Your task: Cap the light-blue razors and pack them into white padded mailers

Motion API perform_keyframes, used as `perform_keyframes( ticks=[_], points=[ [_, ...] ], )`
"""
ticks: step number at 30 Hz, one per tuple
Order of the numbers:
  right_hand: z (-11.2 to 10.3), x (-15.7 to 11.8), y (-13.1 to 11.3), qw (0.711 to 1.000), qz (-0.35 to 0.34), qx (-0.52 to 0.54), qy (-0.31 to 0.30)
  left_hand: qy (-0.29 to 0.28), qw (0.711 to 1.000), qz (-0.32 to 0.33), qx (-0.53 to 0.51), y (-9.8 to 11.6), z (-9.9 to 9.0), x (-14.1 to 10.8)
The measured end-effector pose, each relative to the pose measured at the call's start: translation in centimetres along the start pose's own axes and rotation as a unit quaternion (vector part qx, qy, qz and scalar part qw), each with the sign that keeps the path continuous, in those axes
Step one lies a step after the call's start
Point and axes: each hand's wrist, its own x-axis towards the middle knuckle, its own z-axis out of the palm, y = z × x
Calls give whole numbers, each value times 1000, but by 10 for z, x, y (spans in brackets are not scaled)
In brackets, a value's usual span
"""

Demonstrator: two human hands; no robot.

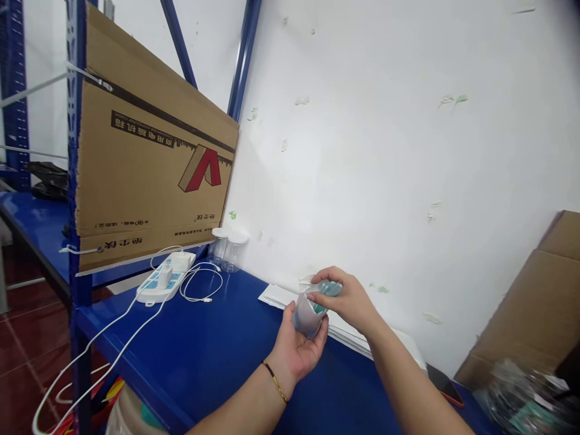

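Note:
My left hand point(299, 350), with a bracelet at the wrist, holds a small pale grey-blue container point(308, 317) from below, its fingers wrapped round it. My right hand point(342, 296) is just above and to the right, pinching a translucent teal piece point(330, 288) at the container's open top. Part of the teal piece seems to sit inside the container; its lower end is hidden. Both hands are above the blue table point(217, 344), in front of the white wall.
A white power strip point(165, 278) with plugs and a coiled white cable point(199, 299) lies at the left. Two clear jars point(234, 254) stand by the wall. White sheets point(276, 296) lie behind the hands. A phone point(446, 386) and plastic bags point(521, 399) are at the right.

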Motion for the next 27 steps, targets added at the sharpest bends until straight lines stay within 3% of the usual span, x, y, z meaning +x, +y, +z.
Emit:
perform_keyframes(
  ticks=[11,15,20,27],
  points=[
    [1,2,6,998,-25,-51,3,10,1000,-18,-18,3,-5,1],
    [0,6,14,990,-48,-128,38,33,998,-37,-37,-1,-22,11],
    [-8,8,20,986,-22,-156,52,118,993,2,5,-3,-48,24],
    [-17,11,19,978,-5,-178,108,126,990,29,56,-2,-54,25]
  ],
)
